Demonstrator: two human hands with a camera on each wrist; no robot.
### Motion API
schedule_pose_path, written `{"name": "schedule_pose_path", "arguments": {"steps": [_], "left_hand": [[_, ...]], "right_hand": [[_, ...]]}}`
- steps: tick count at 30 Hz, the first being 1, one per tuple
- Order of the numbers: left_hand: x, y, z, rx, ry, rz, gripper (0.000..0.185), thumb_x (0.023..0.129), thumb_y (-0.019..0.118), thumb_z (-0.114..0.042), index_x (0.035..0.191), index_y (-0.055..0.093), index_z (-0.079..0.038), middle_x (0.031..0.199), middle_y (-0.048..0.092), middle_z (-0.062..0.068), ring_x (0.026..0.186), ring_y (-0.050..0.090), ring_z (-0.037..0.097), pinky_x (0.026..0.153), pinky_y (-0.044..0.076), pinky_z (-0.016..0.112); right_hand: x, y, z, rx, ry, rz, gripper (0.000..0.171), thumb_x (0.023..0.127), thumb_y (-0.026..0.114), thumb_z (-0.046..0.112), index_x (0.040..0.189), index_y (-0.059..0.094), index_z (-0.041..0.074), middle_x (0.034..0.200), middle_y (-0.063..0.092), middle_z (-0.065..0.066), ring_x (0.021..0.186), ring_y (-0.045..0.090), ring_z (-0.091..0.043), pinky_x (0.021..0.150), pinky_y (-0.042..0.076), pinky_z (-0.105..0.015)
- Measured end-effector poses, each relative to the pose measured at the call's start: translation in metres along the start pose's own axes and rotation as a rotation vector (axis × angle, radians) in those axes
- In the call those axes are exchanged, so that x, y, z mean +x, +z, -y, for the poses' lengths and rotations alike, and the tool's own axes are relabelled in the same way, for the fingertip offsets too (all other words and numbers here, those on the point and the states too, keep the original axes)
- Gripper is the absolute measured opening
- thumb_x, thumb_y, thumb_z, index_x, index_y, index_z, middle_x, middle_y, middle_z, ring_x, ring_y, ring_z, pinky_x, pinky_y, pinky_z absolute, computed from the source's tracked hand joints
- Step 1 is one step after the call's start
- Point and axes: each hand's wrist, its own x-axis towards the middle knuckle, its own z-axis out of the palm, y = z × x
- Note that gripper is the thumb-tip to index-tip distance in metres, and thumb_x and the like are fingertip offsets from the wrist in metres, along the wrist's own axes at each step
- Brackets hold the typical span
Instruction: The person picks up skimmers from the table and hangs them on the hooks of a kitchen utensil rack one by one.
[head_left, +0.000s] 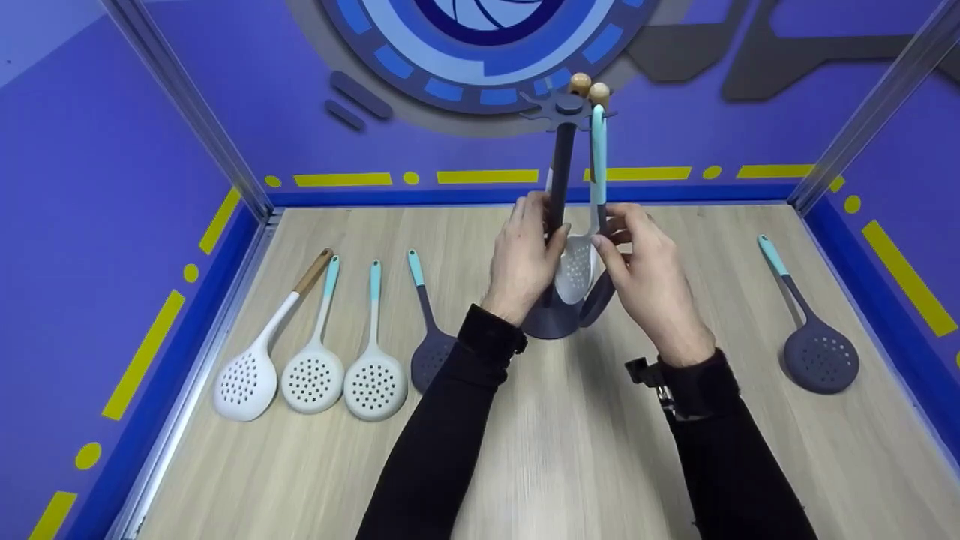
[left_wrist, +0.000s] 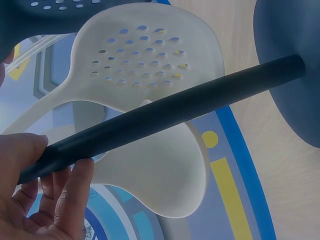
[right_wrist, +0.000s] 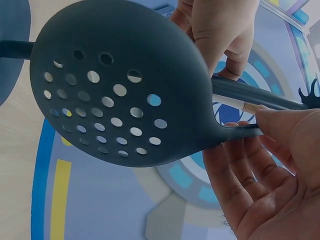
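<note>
My left hand (head_left: 521, 259) grips the dark pole (left_wrist: 165, 110) of a utensil stand, whose round base (head_left: 551, 322) stands on the table. In my right hand (head_left: 654, 277) the neck of a dark slotted skimmer (right_wrist: 120, 90) is pinched between thumb and fingers. Its teal handle (head_left: 598, 150) points up, the top right at the stand's hooked crown (head_left: 559, 107). Behind the pole in the left wrist view hang a pale skimmer (left_wrist: 145, 55) and a white ladle (left_wrist: 165, 175). Two wooden handle ends (head_left: 589, 88) rise at the crown.
On the table's left lie a white skimmer with a wooden handle (head_left: 245, 382), two pale grey skimmers (head_left: 311, 375) with teal handles, and a dark skimmer (head_left: 431, 352) partly behind my left sleeve. Another dark skimmer (head_left: 821, 356) lies far right. Blue panels (head_left: 450, 135) enclose the table.
</note>
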Motion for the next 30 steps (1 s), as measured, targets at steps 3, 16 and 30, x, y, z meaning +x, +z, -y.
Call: {"name": "schedule_pose_path", "arguments": {"steps": [3, 16, 30], "left_hand": [[-0.0001, 0.0002, -0.0004, 0.001, -0.004, 0.001, 0.041, 0.102, 0.068, -0.027, 0.138, 0.054, -0.011, 0.110, 0.062, 0.004, 0.092, 0.063, 0.016, 0.078, 0.055, 0.029], [0.0000, -0.0010, -0.0010, 0.014, -0.023, 0.012, 0.041, 0.102, 0.068, -0.028, 0.137, 0.054, -0.012, 0.112, 0.062, 0.003, 0.096, 0.063, 0.016, 0.081, 0.056, 0.033], [-0.0003, -0.0005, -0.0004, 0.007, -0.008, 0.006, 0.039, 0.102, 0.067, -0.027, 0.136, 0.054, -0.011, 0.113, 0.063, 0.004, 0.098, 0.065, 0.017, 0.082, 0.057, 0.031]], "right_hand": [[0.0004, 0.0017, -0.0012, 0.018, 0.004, 0.004, 0.036, 0.104, 0.065, 0.018, 0.139, 0.057, 0.012, 0.116, 0.068, -0.006, 0.105, 0.071, -0.021, 0.083, 0.064, -0.039], [-0.0006, 0.0050, -0.0003, -0.003, 0.005, 0.015, 0.038, 0.105, 0.064, 0.018, 0.141, 0.055, 0.013, 0.117, 0.068, -0.007, 0.106, 0.071, -0.021, 0.084, 0.064, -0.040], [-0.0008, 0.0030, -0.0009, -0.027, 0.015, 0.035, 0.041, 0.106, 0.062, 0.019, 0.144, 0.053, 0.011, 0.118, 0.066, -0.009, 0.109, 0.071, -0.025, 0.086, 0.063, -0.044]]}}
